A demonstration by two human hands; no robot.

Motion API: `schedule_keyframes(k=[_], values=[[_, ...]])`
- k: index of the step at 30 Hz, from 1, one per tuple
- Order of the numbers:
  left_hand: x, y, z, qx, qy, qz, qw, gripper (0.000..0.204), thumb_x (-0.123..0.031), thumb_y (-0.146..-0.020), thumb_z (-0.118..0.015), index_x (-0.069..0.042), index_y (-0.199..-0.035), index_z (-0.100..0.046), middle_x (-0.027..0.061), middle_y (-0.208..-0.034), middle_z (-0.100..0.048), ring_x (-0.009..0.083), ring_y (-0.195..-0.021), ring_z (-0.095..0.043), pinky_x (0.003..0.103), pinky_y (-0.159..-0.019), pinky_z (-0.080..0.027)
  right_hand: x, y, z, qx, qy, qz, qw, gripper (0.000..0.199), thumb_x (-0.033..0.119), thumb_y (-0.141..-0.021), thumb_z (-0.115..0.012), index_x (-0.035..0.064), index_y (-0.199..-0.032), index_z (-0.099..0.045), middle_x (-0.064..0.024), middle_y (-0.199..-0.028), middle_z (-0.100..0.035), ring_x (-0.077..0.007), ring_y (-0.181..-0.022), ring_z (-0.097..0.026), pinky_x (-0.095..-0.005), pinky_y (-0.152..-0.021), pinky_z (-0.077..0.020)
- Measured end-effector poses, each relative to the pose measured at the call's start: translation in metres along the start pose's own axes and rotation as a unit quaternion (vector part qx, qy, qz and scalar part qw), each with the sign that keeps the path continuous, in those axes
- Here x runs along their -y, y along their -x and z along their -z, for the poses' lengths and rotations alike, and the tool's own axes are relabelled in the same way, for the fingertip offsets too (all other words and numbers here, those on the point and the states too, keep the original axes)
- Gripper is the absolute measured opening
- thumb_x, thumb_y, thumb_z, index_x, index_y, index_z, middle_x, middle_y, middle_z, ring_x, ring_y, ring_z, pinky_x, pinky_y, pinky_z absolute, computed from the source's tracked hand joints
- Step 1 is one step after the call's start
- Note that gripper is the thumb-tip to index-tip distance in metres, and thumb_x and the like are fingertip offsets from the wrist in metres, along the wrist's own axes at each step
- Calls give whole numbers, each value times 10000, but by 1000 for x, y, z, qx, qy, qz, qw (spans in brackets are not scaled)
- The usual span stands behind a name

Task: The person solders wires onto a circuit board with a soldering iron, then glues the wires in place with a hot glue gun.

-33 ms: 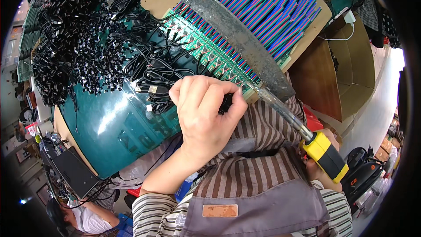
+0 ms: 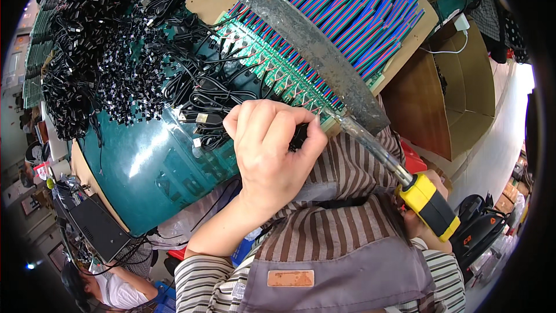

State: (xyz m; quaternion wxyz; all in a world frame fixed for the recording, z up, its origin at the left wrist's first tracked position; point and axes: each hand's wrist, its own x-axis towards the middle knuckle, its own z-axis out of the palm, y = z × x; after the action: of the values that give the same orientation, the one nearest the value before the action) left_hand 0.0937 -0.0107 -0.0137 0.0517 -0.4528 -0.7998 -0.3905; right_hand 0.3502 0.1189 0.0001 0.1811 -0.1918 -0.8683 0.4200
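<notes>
Right hand (image 2: 416, 226) fingers wrapped round yellow-and-black-handled metal soldering iron (image 2: 420, 194), tip at near end of green circuit-board row (image 2: 267, 65); left hand (image 2: 269, 148) just left, fingers pinched together, held piece too small to tell

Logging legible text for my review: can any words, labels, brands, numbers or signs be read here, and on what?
None reads clearly enough to quote.
Tan patch on the apron: smudgy marks, unreadable.
Green circuit boards: any print is too small.
Black object at right: small orange marks, too blurred.
Green table surface: faint dark shapes, unreadable.
Yellow-and-black tool handle: no lettering made out.
</notes>
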Motion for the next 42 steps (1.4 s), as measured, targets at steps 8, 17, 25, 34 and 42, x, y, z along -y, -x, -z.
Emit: schedule_keyframes(k=[8,17,25,34,42], values=[[1,2,-2,0,3,0,1000,195,-23,-635,-772,-106,-749,-637,4,-737,-585,198,-713,-557,338,-743,-361,-1,5,-12,-51,-3,15,999,251,199,-743,-748,21,-867,-622,-115,-779,-642,-245,-675,-640,-318,-616,-500],[2,3,-2,5,1,-4,1000,212,-42,-631,-778,-113,-772,-637,-4,-753,-581,201,-734,-554,346,-762,-357,-12,36,-16,-86,-69,-91,990,429,378,-810,-693,-1,-981,-589,-211,-956,-683,-278,-792,-665,-343,-736,-528],[4,-1,4,15,-14,-18,1000,177,-10,-655,-780,-92,-752,-657,6,-739,-600,191,-709,-566,331,-741,-384,-17,41,-13,-57,-34,-108,992,422,383,-811,-692,1,-963,-603,-183,-922,-683,-276,-807,-673,-351,-738,-534],[25,-23,15,137,51,-228,963,262,-53,-623,-760,-50,-878,-695,30,-800,-580,206,-747,-592,358,-714,-461,-8,32,-6,-36,10,-115,993,399,396,-788,-699,16,-882,-625,-137,-837,-659,-286,-742,-660,-352,-675,-518],[28,-25,18,136,61,-233,961,297,-58,-592,-762,-17,-878,-690,52,-797,-586,225,-737,-596,358,-699,-460,-2,13,-16,-108,-2,-34,994,358,366,-785,-739,28,-813,-624,-116,-768,-646,-244,-684,-642,-328,-629,-503]])
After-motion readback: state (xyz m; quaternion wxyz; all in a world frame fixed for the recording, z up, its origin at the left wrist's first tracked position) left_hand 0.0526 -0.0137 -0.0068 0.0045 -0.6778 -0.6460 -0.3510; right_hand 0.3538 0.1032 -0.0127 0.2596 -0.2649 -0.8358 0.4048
